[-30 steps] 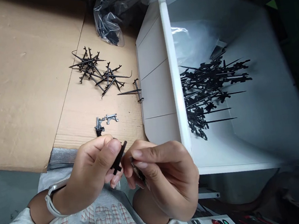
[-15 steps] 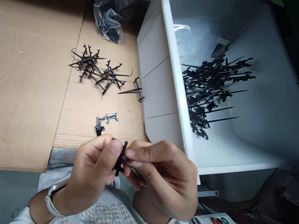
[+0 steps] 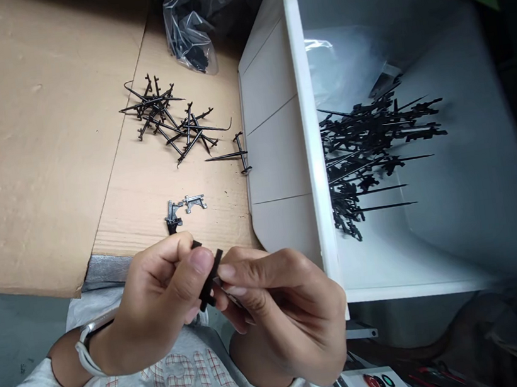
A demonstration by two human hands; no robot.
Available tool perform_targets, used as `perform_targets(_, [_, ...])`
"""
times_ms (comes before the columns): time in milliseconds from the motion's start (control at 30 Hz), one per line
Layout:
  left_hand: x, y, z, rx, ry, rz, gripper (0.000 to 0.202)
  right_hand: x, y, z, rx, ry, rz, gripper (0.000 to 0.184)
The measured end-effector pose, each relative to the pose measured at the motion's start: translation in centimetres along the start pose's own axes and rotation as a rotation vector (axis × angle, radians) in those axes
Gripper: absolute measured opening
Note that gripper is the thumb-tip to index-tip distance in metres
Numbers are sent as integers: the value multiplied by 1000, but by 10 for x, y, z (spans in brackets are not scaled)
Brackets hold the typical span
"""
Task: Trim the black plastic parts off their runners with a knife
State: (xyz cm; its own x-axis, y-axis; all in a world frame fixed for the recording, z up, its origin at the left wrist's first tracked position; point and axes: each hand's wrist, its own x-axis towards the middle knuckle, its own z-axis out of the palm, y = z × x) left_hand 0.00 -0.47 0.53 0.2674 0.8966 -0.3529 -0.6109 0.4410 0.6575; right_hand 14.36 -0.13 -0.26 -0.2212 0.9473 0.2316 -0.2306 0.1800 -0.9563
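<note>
My left hand (image 3: 167,294) pinches a small black plastic part (image 3: 210,281) between thumb and fingers, just in front of my chest. My right hand (image 3: 282,301) is closed right beside it. Between its thumb and forefinger shows a thin, greyish pointed piece (image 3: 217,282), its tip against or very near the black part; most of it is hidden by the fingers. Beyond my left hand, on the cardboard, lie a small dark bracket-like part (image 3: 173,213) and another like it (image 3: 194,202).
Thin black pointed parts lie in a tangled pile (image 3: 156,105) on the cardboard (image 3: 43,152), a single one (image 3: 240,154) apart. A clear bag (image 3: 191,43) is behind. At right, a white bin (image 3: 312,148) holds many black parts (image 3: 374,134). A control box (image 3: 360,386) with buttons sits lower right.
Both hands stay together at nearly the same spot. The black part has shifted slightly in my left fingers, and my right hand has moved a little down and right.
</note>
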Motion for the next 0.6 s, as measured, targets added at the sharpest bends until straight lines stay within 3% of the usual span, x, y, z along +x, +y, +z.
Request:
perform_targets(267, [-2,0,0,-32,-8,-46,55,2,-2,0,11,-6,-5,28])
perform_targets(433, [-2,2,3,-82,-41,-44,58,5,1,5,68,-27,-81,27])
perform_targets(600, [-5,1,5,-71,17,-34,57,5,3,7,49,3,-120,30])
